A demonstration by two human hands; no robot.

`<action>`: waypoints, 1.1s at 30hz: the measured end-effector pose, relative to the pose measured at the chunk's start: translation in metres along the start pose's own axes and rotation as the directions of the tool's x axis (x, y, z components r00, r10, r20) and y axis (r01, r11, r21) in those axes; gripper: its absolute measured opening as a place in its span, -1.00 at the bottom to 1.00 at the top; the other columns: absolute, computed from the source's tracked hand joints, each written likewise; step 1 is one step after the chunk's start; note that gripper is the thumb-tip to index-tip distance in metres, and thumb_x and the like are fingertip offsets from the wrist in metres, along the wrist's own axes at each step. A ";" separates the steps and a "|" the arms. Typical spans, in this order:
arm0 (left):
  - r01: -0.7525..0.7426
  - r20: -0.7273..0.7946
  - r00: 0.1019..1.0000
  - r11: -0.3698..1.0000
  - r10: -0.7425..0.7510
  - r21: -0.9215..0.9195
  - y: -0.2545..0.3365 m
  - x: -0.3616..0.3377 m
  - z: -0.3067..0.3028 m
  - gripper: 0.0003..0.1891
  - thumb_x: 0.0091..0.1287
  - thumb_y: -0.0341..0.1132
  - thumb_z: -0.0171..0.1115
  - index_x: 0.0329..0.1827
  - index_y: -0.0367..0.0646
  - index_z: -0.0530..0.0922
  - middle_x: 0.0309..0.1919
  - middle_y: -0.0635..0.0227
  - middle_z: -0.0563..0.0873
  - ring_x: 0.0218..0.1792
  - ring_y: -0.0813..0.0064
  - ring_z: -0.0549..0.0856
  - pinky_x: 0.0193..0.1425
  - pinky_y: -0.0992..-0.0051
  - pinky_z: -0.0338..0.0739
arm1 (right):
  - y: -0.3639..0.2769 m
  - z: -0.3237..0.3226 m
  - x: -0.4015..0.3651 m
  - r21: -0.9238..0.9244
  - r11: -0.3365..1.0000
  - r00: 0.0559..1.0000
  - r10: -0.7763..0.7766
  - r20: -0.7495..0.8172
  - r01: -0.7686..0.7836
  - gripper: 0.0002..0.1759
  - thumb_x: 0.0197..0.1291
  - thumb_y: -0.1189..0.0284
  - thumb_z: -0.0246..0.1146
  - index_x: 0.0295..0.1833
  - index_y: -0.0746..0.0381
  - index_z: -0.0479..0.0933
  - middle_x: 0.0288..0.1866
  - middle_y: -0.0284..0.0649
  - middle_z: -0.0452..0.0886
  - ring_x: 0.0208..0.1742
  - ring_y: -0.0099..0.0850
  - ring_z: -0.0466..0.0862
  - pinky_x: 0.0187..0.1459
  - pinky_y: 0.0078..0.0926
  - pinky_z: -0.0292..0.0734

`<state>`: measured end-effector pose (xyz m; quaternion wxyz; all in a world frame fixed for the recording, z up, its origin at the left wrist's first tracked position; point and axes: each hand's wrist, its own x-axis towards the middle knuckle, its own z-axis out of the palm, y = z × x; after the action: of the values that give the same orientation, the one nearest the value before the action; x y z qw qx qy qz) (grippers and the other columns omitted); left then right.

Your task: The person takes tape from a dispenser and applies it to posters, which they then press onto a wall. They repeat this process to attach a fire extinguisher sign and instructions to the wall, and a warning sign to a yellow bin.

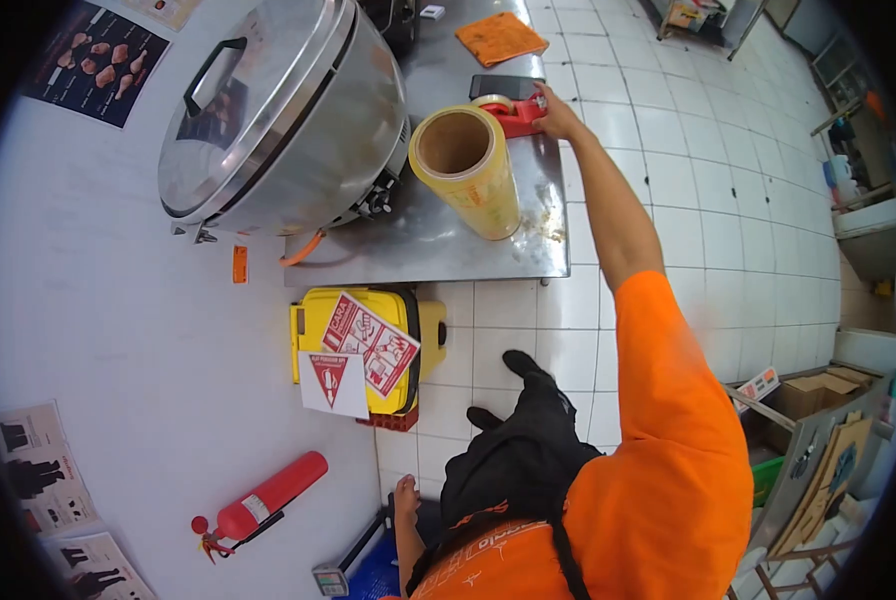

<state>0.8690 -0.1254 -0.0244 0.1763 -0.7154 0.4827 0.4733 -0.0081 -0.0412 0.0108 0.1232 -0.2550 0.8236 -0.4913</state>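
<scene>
At far left, a dark food poster [98, 62] hangs on a white wall, with a red fire extinguisher [278, 495] lower down. Next, a large steel cooker [343, 150] with a domed lid fills the left side of a metal table [408, 262]; below the table, a yellow bin [313, 308] carries two red-and-white signs [376, 348]. The person's left hand [406, 500] hangs low by their body, fingers curled; whether it holds anything I cannot tell. On the table, a wide yellow roll [486, 195] stands on end just beside a red tape dispenser [516, 120], partly in front of it. Beyond the dispenser lie a dark flat device [508, 86] and an orange cloth [501, 38]. The right hand [558, 112], arm outstretched, is closed around the dispenser's right end, near the table edge. Farther right are white floor tiles [713, 240] and a cardboard box [818, 392].
</scene>
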 end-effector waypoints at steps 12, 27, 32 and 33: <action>-0.967 -0.043 0.231 0.224 0.972 -0.120 0.415 -0.105 0.201 0.20 -0.04 -0.25 0.65 0.54 -0.30 -0.09 0.49 -0.16 0.16 0.51 0.04 0.20 0.56 0.18 0.02 | -0.065 0.048 -0.130 -0.059 0.989 0.852 0.088 -0.515 -0.138 -0.17 0.01 0.45 0.43 0.39 0.29 0.19 0.19 0.11 0.38 0.07 0.12 0.58 0.07 -0.11 0.54; -0.985 -0.210 0.121 0.091 0.970 -0.145 0.543 -0.092 0.204 -0.23 0.03 -0.35 0.62 0.25 -0.39 0.35 0.13 0.08 0.53 0.15 0.30 0.55 0.29 0.35 0.42 | -0.086 0.066 -0.266 0.213 0.921 0.906 0.369 -0.208 -0.326 -0.28 0.07 0.29 0.49 0.29 0.25 0.32 0.12 -0.06 0.27 0.04 -0.21 0.54 0.01 -0.32 0.54; -0.991 -0.198 0.083 0.059 0.977 -0.122 0.547 -0.070 0.197 -0.15 0.07 -0.34 0.60 0.34 -0.37 0.22 0.21 0.05 0.45 0.20 0.29 0.52 0.31 0.37 0.40 | -0.084 0.029 -0.243 0.466 0.725 0.850 0.509 0.134 -0.508 -0.53 0.23 0.16 0.37 -0.03 0.38 0.61 -0.24 -0.20 0.59 -0.35 -0.51 0.59 -0.31 -0.49 0.51; -0.991 -0.190 0.068 0.043 0.979 -0.129 0.547 -0.067 0.196 -0.14 0.08 -0.33 0.60 0.35 -0.37 0.21 0.22 0.05 0.43 0.21 0.28 0.51 0.32 0.37 0.40 | -0.081 0.030 -0.241 0.471 0.758 0.879 0.470 0.084 -0.451 -0.58 0.26 0.18 0.33 -0.15 0.40 0.66 -0.43 -0.27 0.64 -0.42 -0.50 0.61 -0.39 -0.50 0.47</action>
<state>0.2941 -0.2092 0.0483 -0.2885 -0.2188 0.7875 0.4987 0.2320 0.0353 0.0550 0.2826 0.0032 0.7163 -0.6380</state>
